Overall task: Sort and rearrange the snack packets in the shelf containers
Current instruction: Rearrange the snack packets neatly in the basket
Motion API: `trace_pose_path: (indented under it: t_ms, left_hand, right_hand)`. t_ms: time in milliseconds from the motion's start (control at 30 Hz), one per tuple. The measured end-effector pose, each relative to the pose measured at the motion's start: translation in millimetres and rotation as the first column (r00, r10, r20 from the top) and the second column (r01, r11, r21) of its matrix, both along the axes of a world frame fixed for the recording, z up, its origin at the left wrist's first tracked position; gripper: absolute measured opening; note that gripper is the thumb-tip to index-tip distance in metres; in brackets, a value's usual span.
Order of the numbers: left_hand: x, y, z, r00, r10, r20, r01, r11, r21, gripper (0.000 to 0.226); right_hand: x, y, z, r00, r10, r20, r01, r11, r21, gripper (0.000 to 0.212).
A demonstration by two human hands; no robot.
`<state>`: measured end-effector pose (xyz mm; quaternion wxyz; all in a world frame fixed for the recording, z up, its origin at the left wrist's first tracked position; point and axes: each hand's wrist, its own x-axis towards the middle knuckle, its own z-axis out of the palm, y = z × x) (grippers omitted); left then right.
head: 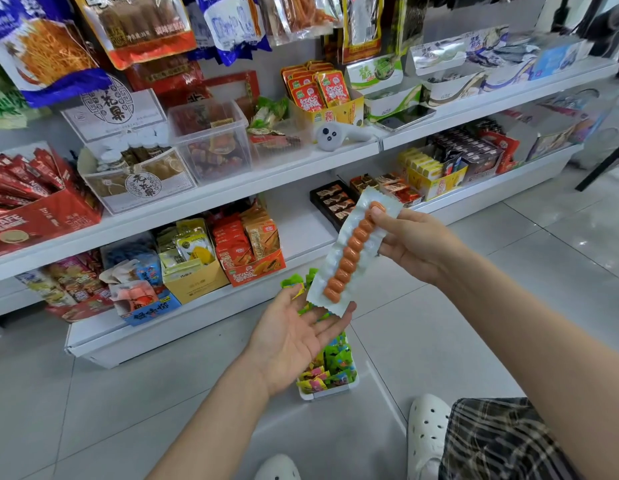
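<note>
A long clear packet with an orange twisted sausage (353,251) hangs tilted in front of the lower shelves. My right hand (412,240) pinches its upper end between thumb and fingers. My left hand (294,330) lies palm up below it, fingers straight, and the packet's lower edge touches the fingertips. On the floor under my hands stands a white container (327,393) filled with green and pink snack packets, partly hidden by my left hand.
White shelves (204,199) carry cardboard boxes and clear tubs of snacks; a yellow box (193,282) and a red box (256,268) sit on the lowest shelf. Large bags hang above. My white shoes (427,434) rest on the grey tiled floor.
</note>
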<state>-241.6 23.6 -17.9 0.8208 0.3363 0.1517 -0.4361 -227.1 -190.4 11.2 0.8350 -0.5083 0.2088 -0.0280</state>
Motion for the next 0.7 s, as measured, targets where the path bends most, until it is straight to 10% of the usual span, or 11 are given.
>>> trace_pose_path:
  t_ms: [267,400,700]
  left_hand:
    - [4,-4,-2,0.986,-0.128,-0.107,0.114,0.986,-0.123,0.050]
    - [9,-13,-15,0.980,0.043,0.196,-0.086,0.973,0.214,0.052]
    - [30,-24,-66,0.783,-0.113,0.612,-0.283,0.812,0.511,0.032]
  right_hand:
    - [-4,11,8,0.974,0.189,0.124,-0.203,0.973,0.113,0.021]
    - [-3,4,13,0.967,0.242,0.077,-0.248,0.966,0.068,0.034]
    - [20,-11,-16,0.985,0.163,-0.056,-0.167,0.823,-0.543,0.036]
